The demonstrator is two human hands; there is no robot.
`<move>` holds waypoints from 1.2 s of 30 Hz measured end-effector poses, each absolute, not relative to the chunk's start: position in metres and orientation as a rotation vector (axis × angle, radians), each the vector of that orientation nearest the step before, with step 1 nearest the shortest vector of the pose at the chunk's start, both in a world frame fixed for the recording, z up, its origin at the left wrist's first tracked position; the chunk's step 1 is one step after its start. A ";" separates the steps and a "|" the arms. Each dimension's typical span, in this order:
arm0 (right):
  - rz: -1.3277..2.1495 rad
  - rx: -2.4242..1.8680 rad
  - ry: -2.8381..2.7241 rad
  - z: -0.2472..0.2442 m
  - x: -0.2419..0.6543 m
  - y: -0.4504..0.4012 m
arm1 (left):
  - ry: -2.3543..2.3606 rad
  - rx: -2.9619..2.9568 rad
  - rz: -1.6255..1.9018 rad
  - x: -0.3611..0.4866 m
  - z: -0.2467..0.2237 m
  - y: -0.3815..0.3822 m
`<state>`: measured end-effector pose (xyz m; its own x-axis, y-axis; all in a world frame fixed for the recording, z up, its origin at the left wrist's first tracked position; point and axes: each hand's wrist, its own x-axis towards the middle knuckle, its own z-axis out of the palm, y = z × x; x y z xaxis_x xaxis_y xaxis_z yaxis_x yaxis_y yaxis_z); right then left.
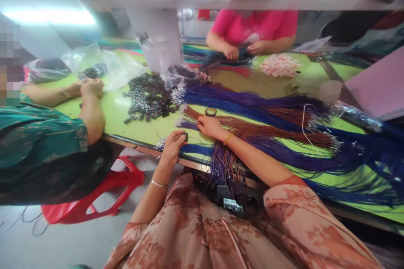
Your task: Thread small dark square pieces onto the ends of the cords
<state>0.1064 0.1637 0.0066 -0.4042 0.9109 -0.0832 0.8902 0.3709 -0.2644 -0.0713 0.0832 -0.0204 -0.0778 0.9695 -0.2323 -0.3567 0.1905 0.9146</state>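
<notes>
My left hand [172,148] is at the table's front edge, thumb and fingers closed on a small black connector housing [186,136]. A thin dark wire trails rightward from the housing. My right hand [209,127] is at the brown wires [249,125], its fingers bent and pressed together; whatever they pinch is too small to make out. Purple and blue wires [271,148] lie in long bundles beside it, with silvery terminals at their ends. Below my forearm, wires with black connectors [222,191] hang over the edge onto my lap.
A heap of black housings [150,96] lies left of the wires, and a roll of tape [211,112] just behind my right hand. Co-workers sit at left and across the table, near pale pink parts [280,66]. A red stool [104,193] stands at left; a shelf [195,4] hangs overhead.
</notes>
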 end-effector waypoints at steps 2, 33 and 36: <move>0.395 -1.664 -2.554 0.008 0.106 0.164 | 1.122 0.742 1.279 -0.072 -0.020 0.083; 0.977 -1.031 -2.009 0.029 0.057 0.171 | 1.060 0.751 1.242 -0.064 -0.018 0.083; 1.027 -1.104 -1.956 0.027 0.069 0.160 | 1.048 0.739 1.236 -0.064 -0.017 0.083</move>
